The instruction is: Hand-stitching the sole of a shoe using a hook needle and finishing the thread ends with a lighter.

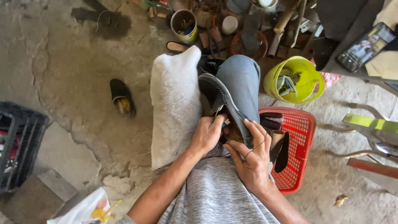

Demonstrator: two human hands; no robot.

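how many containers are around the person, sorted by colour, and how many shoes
Red basket: 1
Yellow-green bucket: 1
Black crate: 1
Open tin can: 1
Shoes: 2, the one on the lap gripped by the left hand and right hand, and a dark one on the floor
Total: 6
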